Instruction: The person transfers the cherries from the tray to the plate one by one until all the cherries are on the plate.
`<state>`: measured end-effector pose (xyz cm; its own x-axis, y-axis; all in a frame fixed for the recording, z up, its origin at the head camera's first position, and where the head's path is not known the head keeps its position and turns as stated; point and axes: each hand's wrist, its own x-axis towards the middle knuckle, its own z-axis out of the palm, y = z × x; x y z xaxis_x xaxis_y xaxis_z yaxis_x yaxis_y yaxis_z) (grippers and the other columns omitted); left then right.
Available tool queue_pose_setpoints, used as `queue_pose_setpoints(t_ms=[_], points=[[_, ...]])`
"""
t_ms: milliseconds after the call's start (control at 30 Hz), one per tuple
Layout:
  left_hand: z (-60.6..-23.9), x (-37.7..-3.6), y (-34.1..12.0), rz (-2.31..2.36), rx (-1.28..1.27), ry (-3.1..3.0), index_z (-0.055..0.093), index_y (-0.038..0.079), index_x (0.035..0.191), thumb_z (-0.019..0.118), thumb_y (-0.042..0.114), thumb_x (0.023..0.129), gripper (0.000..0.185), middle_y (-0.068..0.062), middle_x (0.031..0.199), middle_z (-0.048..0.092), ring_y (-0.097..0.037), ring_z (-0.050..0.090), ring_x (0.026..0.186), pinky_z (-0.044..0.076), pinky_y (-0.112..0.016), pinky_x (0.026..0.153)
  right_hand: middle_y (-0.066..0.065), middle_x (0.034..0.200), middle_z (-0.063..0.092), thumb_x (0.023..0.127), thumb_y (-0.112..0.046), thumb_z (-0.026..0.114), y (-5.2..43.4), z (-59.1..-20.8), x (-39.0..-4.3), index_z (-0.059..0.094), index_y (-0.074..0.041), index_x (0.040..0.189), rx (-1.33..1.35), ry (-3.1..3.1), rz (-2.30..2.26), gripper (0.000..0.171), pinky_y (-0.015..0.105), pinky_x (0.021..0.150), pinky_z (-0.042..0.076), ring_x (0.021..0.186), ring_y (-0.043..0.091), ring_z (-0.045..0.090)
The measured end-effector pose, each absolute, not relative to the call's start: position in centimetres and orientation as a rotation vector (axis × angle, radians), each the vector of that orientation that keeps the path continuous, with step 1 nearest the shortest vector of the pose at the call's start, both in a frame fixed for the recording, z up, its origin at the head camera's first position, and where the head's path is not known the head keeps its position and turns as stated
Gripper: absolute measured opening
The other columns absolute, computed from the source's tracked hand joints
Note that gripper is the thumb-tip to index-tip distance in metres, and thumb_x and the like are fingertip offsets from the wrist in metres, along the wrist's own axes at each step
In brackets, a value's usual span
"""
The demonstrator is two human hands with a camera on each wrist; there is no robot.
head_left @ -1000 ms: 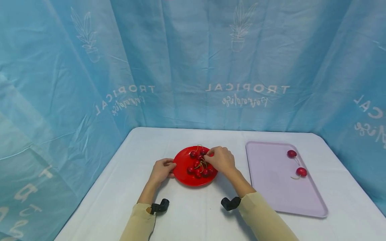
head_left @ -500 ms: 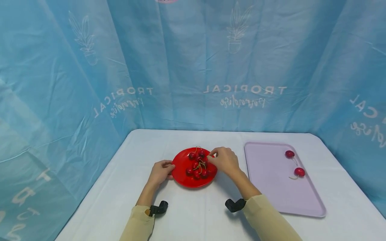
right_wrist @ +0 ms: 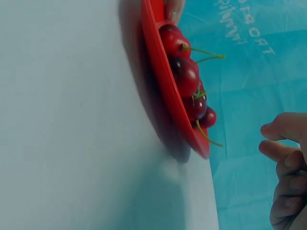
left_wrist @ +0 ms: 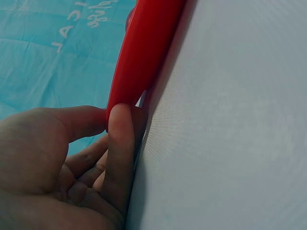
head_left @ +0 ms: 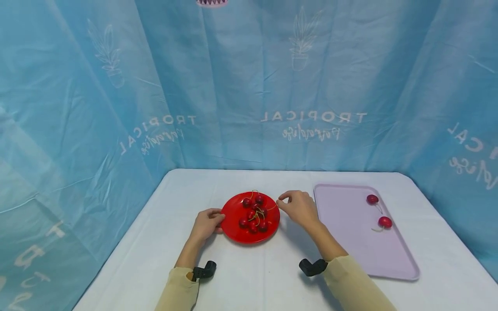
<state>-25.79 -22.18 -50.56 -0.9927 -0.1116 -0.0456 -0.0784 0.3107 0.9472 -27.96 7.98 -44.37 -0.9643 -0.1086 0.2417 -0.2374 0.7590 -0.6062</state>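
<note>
Several dark red cherries with green stems [head_left: 253, 226] lie grouped on a red plate [head_left: 232, 220] in the head view. My left hand [head_left: 206, 222] pinches the plate's left rim; the left wrist view shows the thumb on one face and fingers [left_wrist: 121, 139] under the other. At the plate's right edge is my right hand [head_left: 299, 208], thumb and forefinger extended and slightly apart. The right wrist view shows a gap between those fingertips [right_wrist: 271, 129], with nothing in it, and the other fingers bent. One cherry's stem [right_wrist: 208, 136] points toward this hand.
A pale purple tray [head_left: 350, 242] lies on the white-covered table [head_left: 249, 280] at the right. Two cherries with stems rest near its right side, one [head_left: 372, 199] farther back than the other [head_left: 385, 222]. Blue printed curtains [head_left: 233, 86] surround the table.
My right hand has drawn back rightward from over the cherries to the plate's right edge, uncovering a stem there. My left hand keeps its grip on the rim. The head view has shifted slightly.
</note>
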Motion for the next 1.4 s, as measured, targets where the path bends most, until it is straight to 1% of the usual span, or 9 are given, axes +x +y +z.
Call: queue_pose_setpoints(t_ms=[200,367,533,700,833,1000,1233,1300,1400], points=[[-50.7,-25.5,-22.3,-1.828,0.191,-2.509,0.06,0.001,0.123,0.064,0.018,0.093,0.035,-0.012,0.098,0.066,-0.021,0.065,0.061,0.057,-0.031,0.063,-0.004,0.068,0.062,0.084,-0.029,0.071,8.9,-44.5,-28.1,0.075,-0.015,0.101,0.238,-2.767,0.947,0.023,0.028,0.046,0.045,0.057,0.016,0.051],[-50.5,-25.6,-22.2,-1.845,0.182,-2.507,0.06,0.001,0.122,0.064,0.017,0.093,0.034,-0.012,0.097,0.066,-0.021,0.064,0.061,0.057,-0.031,0.063,-0.003,0.068,0.063,0.085,-0.029,0.068,9.9,-44.4,-28.1,0.076,-0.014,0.1,0.222,-2.732,0.943,0.023,0.029,0.044,0.044,0.053,0.017,0.05],[-50.4,-25.7,-22.3,-1.828,0.194,-2.52,0.06,0.002,0.123,0.065,0.018,0.092,0.034,-0.012,0.097,0.066,-0.021,0.065,0.062,0.057,-0.03,0.063,-0.002,0.067,0.062,0.086,-0.029,0.065,11.0,-44.6,-28.2,0.077,-0.014,0.098,0.212,-2.697,0.947,0.022,0.03,0.04,0.04,0.051,0.018,0.047],[-50.4,-25.5,-22.4,-1.817,0.207,-2.533,0.06,0.002,0.124,0.065,0.018,0.092,0.035,-0.012,0.098,0.065,-0.021,0.065,0.062,0.057,-0.03,0.063,-0.001,0.07,0.062,0.087,-0.028,0.064,12.2,-44.8,-28.1,0.076,-0.013,0.098,0.204,-2.711,0.946,0.023,0.03,0.04,0.037,0.051,0.017,0.046],[-50.4,-25.6,-22.3,-1.83,0.197,-2.524,0.059,0.002,0.124,0.065,0.019,0.093,0.036,-0.012,0.099,0.065,-0.021,0.065,0.062,0.057,-0.03,0.063,0.0,0.07,0.062,0.086,-0.026,0.064,13.4,-45.1,-28.1,0.076,-0.013,0.097,0.204,-2.714,0.906,0.022,0.03,0.04,0.037,0.052,0.017,0.046],[-50.5,-25.7,-22.1,-1.839,0.206,-2.521,0.06,0.002,0.124,0.065,0.019,0.092,0.036,-0.012,0.099,0.065,-0.022,0.065,0.062,0.057,-0.03,0.063,0.002,0.077,0.066,0.085,-0.027,0.066,14.8,-45.5,-28.3,0.076,-0.012,0.098,0.206,-2.731,0.856,0.022,0.029,0.042,0.039,0.055,0.016,0.049],[-50.4,-25.6,-22.1,-1.834,0.195,-2.514,0.059,0.001,0.124,0.064,0.018,0.093,0.036,-0.012,0.1,0.065,-0.022,0.065,0.062,0.057,-0.031,0.062,0.002,0.076,0.066,0.086,-0.029,0.065,16.0,-45.6,-28.3,0.076,-0.011,0.098,0.181,-2.727,0.878,0.025,0.03,0.041,0.039,0.055,0.017,0.05],[-50.3,-25.5,-22.1,-1.842,0.196,-2.507,0.059,0.001,0.124,0.064,0.018,0.093,0.035,-0.012,0.099,0.066,-0.021,0.065,0.062,0.057,-0.031,0.062,0.003,0.081,0.068,0.086,-0.03,0.065,16.5,-45.6,-28.3,0.076,-0.011,0.099,0.167,-2.732,0.873,0.025,0.03,0.043,0.04,0.059,0.016,0.052],[-50.4,-25.5,-22.1,-1.843,0.18,-2.516,0.059,0.001,0.125,0.064,0.018,0.093,0.036,-0.012,0.1,0.066,-0.021,0.065,0.062,0.057,-0.03,0.063,0.005,0.085,0.068,0.087,-0.029,0.065,17.3,-45.7,-28.3,0.075,-0.011,0.1,0.137,-2.744,0.88,0.025,0.031,0.045,0.041,0.061,0.018,0.053]])
